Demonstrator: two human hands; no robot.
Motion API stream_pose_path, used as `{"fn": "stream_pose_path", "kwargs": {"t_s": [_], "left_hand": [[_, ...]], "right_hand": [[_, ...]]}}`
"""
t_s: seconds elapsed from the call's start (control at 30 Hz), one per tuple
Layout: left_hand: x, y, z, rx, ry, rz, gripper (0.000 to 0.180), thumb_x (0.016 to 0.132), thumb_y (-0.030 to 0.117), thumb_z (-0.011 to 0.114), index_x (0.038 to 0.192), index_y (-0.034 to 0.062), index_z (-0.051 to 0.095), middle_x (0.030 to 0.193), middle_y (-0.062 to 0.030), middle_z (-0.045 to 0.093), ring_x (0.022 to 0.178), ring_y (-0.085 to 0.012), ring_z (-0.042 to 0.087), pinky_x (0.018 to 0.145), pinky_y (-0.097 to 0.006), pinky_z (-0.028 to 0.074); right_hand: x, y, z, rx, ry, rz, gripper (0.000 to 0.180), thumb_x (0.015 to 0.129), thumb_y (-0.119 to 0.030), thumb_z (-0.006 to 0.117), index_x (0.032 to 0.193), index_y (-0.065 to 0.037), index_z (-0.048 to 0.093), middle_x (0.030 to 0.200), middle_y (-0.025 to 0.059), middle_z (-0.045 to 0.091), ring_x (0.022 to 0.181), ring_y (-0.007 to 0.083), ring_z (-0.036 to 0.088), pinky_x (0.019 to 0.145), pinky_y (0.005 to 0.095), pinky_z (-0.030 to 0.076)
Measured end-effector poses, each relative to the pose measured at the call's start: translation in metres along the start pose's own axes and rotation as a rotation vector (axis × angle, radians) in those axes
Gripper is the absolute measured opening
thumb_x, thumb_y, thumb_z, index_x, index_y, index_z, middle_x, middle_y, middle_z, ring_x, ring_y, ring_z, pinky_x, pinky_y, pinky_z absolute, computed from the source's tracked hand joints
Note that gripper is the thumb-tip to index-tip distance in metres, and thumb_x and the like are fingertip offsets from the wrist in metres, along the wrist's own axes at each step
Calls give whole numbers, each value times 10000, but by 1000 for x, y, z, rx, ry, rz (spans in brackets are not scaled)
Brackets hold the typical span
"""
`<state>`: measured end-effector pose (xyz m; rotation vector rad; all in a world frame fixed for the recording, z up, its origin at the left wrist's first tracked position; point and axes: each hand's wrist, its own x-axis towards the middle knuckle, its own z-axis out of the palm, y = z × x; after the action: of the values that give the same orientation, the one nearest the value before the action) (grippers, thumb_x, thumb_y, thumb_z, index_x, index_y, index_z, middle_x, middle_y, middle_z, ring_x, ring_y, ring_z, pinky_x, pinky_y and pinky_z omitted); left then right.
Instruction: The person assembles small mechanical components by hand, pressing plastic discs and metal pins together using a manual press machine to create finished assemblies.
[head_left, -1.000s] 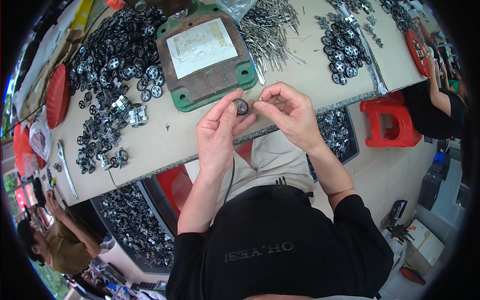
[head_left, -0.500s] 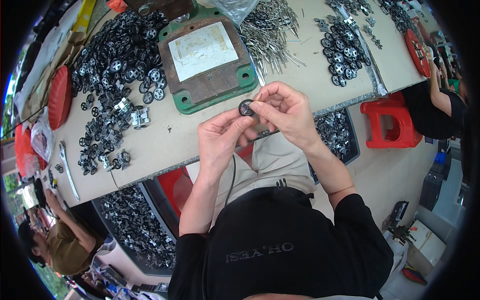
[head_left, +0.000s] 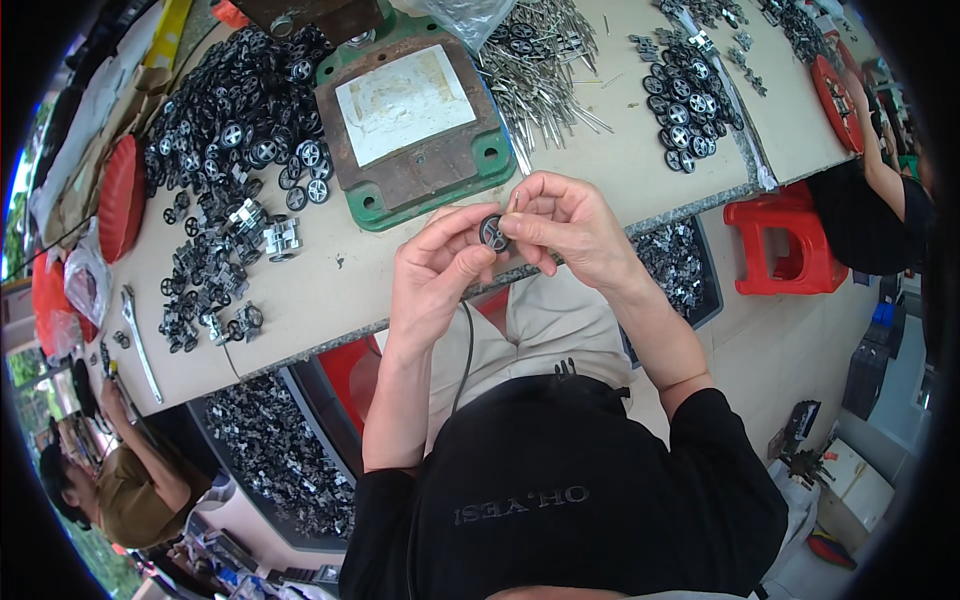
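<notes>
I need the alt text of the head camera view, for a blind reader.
A person's left hand and right hand hold a small black wheel near the table edge. Beyond are a metal base and thin rods, with a wheel heap to the left.

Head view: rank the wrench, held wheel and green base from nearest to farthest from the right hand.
1. Held wheel: immediately left.
2. Green base: ahead and left.
3. Wrench: far left.
</notes>
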<state>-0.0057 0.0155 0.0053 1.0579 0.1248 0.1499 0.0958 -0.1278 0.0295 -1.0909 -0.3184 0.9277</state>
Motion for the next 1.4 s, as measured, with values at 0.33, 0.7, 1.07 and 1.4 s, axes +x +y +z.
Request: {"fn": "stream_pose_path", "kwargs": {"t_s": [0.33,0.7,1.07,1.4], "left_hand": [[10,-13,-1,-325,39,-32,343,848,103,576,1154,-23,483,1048,-100,585,903,-143,569,752,-239,453],[7,-23,-5,-328,17,-29,382,842,87,580,1193,-30,488,1025,-89,603,904,-137,564,814,-262,448],[8,-22,-2,-322,38,-66,321,853,71,557,1159,-20,524,1025,-94,605,907,-145,572,797,-280,473],[14,-21,6,-423,-28,-132,326,871,74,525,1179,-29,498,1042,-112,590,912,-174,574,809,-284,479]], "right_hand": [[1,-3,1,-119,128,-233,122,822,-63,605,917,6,573,793,54,622,691,78,587,528,184,432],[3,7,9,-142,134,-223,103,817,-8,589,913,25,566,826,74,630,733,105,598,639,229,496],[0,14,9,-661,190,-647,106,743,48,603,839,3,610,779,89,596,678,154,593,571,239,494],[-1,-1,7,-777,240,-747,48,734,-2,624,781,9,626,710,70,621,645,194,545,587,278,445]]}}
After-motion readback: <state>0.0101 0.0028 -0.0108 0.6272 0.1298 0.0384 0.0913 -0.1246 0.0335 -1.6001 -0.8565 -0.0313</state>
